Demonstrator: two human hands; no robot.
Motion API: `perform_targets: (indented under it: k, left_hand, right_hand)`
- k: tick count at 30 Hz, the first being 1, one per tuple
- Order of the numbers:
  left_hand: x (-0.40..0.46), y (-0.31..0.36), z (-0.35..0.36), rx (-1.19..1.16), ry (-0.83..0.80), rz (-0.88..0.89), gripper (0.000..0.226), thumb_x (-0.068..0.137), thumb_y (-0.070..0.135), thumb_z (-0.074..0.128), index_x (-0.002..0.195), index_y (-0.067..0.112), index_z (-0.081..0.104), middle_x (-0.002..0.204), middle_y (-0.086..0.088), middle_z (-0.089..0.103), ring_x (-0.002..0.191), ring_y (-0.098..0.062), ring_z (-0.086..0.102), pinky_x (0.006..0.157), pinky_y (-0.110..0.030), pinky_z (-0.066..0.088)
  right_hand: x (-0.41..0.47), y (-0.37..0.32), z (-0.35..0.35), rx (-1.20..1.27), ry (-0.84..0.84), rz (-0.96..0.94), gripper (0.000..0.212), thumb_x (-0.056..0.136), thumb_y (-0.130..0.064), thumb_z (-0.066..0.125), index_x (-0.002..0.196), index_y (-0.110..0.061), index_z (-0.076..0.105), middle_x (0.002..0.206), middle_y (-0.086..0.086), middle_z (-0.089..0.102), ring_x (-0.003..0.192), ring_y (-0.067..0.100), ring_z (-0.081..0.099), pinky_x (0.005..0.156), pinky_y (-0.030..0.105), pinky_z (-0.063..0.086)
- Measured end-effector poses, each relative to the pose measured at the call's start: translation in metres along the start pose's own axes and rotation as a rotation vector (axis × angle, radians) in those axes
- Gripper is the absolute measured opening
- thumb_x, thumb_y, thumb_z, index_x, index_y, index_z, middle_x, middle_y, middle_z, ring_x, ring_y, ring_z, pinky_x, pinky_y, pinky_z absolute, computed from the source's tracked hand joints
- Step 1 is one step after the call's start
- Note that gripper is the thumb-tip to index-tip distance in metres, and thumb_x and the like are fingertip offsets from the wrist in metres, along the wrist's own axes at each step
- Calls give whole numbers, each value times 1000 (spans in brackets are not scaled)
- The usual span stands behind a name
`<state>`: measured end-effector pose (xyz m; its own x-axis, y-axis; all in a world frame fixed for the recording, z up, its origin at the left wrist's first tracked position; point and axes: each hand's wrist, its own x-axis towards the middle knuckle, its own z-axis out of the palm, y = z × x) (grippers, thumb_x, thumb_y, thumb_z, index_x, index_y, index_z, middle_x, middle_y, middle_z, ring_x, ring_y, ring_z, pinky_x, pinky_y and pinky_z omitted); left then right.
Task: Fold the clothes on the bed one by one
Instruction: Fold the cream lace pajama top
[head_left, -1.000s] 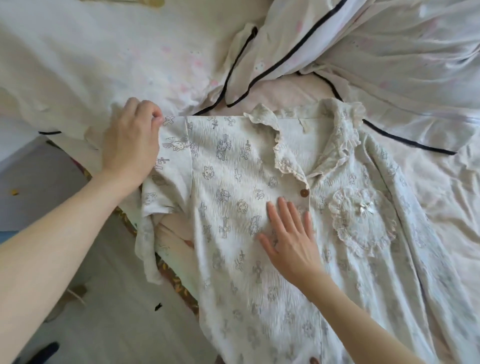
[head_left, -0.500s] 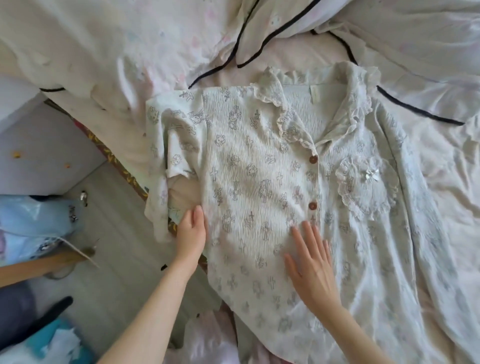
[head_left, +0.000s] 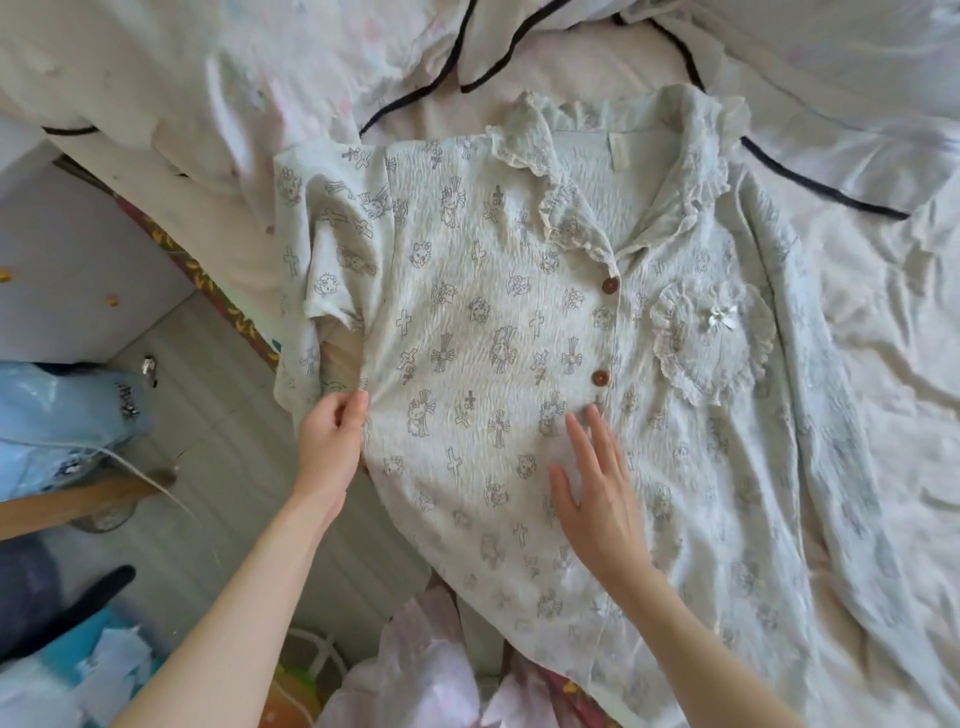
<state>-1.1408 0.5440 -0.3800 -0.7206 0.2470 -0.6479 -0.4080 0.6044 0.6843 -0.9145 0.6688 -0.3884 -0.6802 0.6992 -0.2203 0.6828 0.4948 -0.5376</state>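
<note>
So the pajama top (head_left: 498, 332) mid-frame is a pale minty white, printed all over with grey line-drawn crosses and little cat faces, with two brown buttons (head_left: 601, 378) and cream lace on the collar. The bedding (head_left: 857, 270) on the right is off-white, with dark navy piping up top. Bottom left there's a light blue plastic bag (head_left: 62, 415) on the grey floor (head_left: 218, 467).

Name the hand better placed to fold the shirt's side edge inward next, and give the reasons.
Left, probably. The left hand already pinches the pajama shirt at its side edge by the sleeve, while the right hand lies flat mid-front, suited to holding the fabric down.
</note>
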Motion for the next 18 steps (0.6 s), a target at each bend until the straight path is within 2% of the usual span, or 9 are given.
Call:
perform_targets:
  k: [2,3,5,7,9,11,13,16,18]
  left_hand:
    - [-1,4,7,136,57,44,19,99,23,46,101,7,57,82,4,54,78,-12,51,67,-21,39]
    - [-1,7,12,180,87,51,20,99,23,47,103,6,55,81,5,52,78,-13,51,66,-23,37]
    - [-6,14,20,221,161,65,23,99,24,46,110,4,51,90,3,51,85,-16,51,73,-26,37]
    - [-15,23,29,307,224,206,28,99,25,45,117,4,47,102,-1,49,89,-18,51,77,-32,42]
    - [-25,35,42,436,241,448,28,97,21,47,120,4,46,109,-9,49,100,-23,50,84,-36,42]
    - [-30,45,63,579,183,670,29,95,16,48,120,1,48,117,-16,51,111,-27,46,93,-39,39]
    - [-27,55,90,740,60,819,32,93,16,48,121,0,51,126,-19,49,121,-31,44,103,-41,34]
    - [-17,72,136,956,-104,931,40,93,21,46,131,8,46,144,-20,37,135,-38,31,111,-54,23]
    - [-8,85,164,1102,-155,910,53,97,34,37,146,19,26,157,-14,13,145,-34,10,115,-56,4]
  right_hand:
    - [1,-2,-4,66,14,30,51,97,-26,42,146,-21,31,154,2,25,140,19,26,105,39,36]
    - [2,-2,-7,92,25,42,50,97,-24,43,146,-22,33,154,1,25,140,16,26,106,40,37]
    - [5,-1,-16,107,47,70,48,96,-25,42,144,-21,38,153,2,30,139,15,28,106,45,38]
    - [10,5,-29,105,67,114,46,96,-28,41,140,-18,44,150,5,36,137,20,33,107,49,36]
    - [21,17,-45,64,107,136,46,95,-34,37,136,-14,49,144,9,44,133,26,41,107,50,35]
    - [37,36,-68,13,141,146,49,95,-38,34,133,-11,51,140,9,48,130,27,44,106,48,35]
    - [60,62,-92,-74,183,143,44,96,-33,41,132,-9,51,137,10,50,126,29,47,104,45,33]
    - [102,100,-123,-186,220,210,40,96,-27,49,132,-10,48,138,10,47,126,30,44,104,46,30]
    - [130,121,-140,-199,227,262,44,96,-31,49,136,-11,44,142,10,43,130,30,39,106,47,29]
